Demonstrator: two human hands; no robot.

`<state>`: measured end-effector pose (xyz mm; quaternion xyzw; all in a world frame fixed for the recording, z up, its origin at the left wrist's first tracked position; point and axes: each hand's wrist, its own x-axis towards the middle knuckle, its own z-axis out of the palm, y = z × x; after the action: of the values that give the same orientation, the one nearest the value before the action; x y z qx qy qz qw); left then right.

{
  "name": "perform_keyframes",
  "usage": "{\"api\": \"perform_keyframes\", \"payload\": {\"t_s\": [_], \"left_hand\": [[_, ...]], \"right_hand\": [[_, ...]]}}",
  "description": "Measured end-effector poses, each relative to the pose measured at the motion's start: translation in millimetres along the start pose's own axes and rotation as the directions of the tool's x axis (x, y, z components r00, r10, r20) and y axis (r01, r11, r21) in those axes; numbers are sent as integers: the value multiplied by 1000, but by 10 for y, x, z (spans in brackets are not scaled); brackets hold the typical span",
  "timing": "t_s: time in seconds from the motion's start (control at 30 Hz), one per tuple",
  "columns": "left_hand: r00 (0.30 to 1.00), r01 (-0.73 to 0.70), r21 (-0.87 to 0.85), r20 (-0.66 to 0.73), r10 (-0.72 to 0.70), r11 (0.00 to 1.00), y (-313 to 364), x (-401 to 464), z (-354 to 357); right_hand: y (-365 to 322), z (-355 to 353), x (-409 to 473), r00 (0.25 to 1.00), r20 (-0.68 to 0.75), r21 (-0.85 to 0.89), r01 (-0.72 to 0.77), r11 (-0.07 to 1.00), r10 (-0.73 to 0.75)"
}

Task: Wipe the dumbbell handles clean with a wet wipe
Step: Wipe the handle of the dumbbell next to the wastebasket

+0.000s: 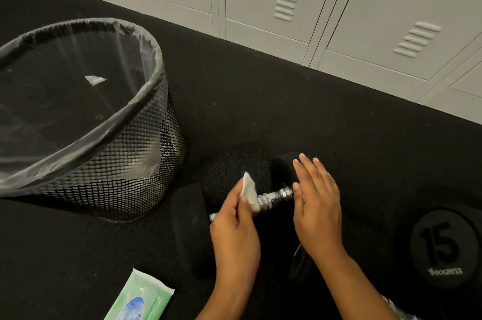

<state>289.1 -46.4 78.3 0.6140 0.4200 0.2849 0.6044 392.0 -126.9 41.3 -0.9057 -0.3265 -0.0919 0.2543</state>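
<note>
Your left hand (234,225) pinches the white wet wipe (249,192) against the knurled chrome dumbbell handle (273,198) on the black rubber floor (287,111); your right hand (317,210) rests flat, fingers straight, on the far black head (283,168); the black mesh bin (135,163) stands near on the left.

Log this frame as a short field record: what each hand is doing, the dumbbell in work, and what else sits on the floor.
left hand: left hand pinches a folded wet wipe against the chrome handle
right hand: right hand flat, fingers straight, on the far head of the dumbbell
wipe pack: green pack, near left
bin: mesh bin with clear liner, a white scrap inside
second dumbbell: marked 15, right
backdrop: grey lockers
</note>
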Motion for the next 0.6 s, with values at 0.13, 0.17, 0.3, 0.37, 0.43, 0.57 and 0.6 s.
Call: {"api": "perform_keyframes", "payload": {"t_s": [0.13,0.17,0.3,0.37,0.43,0.57,0.6], "left_hand": [[812,-582,498,392,432,643,-281,226,9],[764,-645,574,488,422,504,-411,242,40],[742,-669,658,561,368,345,-618,113,95],[769,-639,674,543,339,371,-585,124,135],[795,-607,687,533,291,399,-524,191,189],[760,-649,684,563,326,332,-533,270,167],[732,-679,661,580,358,319,-551,254,124]], "right_hand": [[1,-1,-13,1000,1,8,1,1000,-2],[3,-1,-13,1000,-1,9,2,1000,-2],[0,-3,-7,1000,-1,10,-1,1000,1],[-4,-7,-7,1000,-3,10,4,1000,-4],[-2,-9,-9,1000,-4,15,6,1000,-6],[-1,-3,-7,1000,-12,18,3,1000,-3],[-2,-2,-10,1000,-12,17,3,1000,-2]]}}
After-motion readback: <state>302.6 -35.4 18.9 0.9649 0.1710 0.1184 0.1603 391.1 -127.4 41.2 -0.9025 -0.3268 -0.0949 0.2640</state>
